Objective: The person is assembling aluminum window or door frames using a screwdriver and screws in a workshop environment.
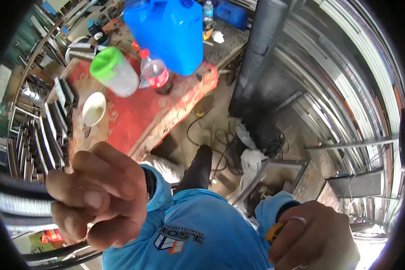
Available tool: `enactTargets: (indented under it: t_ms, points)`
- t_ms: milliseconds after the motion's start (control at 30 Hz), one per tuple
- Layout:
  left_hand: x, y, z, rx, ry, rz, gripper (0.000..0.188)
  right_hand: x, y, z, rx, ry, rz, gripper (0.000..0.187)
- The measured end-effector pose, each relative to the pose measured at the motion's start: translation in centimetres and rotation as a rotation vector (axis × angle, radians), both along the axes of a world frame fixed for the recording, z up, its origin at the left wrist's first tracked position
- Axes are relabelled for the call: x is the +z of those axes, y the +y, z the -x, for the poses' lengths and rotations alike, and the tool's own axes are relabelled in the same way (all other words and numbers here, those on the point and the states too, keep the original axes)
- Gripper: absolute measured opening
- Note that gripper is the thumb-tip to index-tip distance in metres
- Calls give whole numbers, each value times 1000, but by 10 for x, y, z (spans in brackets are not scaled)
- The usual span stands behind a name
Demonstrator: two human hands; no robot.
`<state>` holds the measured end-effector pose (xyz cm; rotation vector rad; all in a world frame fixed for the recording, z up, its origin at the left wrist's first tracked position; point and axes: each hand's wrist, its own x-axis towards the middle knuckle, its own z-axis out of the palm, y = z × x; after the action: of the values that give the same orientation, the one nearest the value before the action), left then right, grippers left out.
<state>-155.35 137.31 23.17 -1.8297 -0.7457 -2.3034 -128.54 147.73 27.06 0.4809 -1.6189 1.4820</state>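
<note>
My left hand (103,193) is raised close to the camera at the left, its fingers curled in. Whatever it may hold is hidden or too small to make out. At the lower right, my right hand (317,236), with a ring on one finger, is closed around a yellow-and-black tool (273,231). Only a small part of that tool shows beside the fingers, so its exact kind is unclear. Both hands are in the air in front of my light blue top (207,225), apart from each other.
A worn red-topped table (130,121) carries a blue jerrycan (180,40), a green-lidded container (117,74), a red-capped bottle (154,72) and a white bowl (94,109). Metal profiles (346,85) line the right. A dark roll (258,49) stands near tangled cables (225,144).
</note>
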Motion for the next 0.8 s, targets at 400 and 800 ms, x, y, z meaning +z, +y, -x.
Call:
enactTargets:
  t_ms: [400,800]
  points:
    - [-12,191,180,690,130,399,49,-91,303,163,-346,39,555,34]
    - [50,343,221,905,534,975,71,-126,453,352,59,-501,355,32]
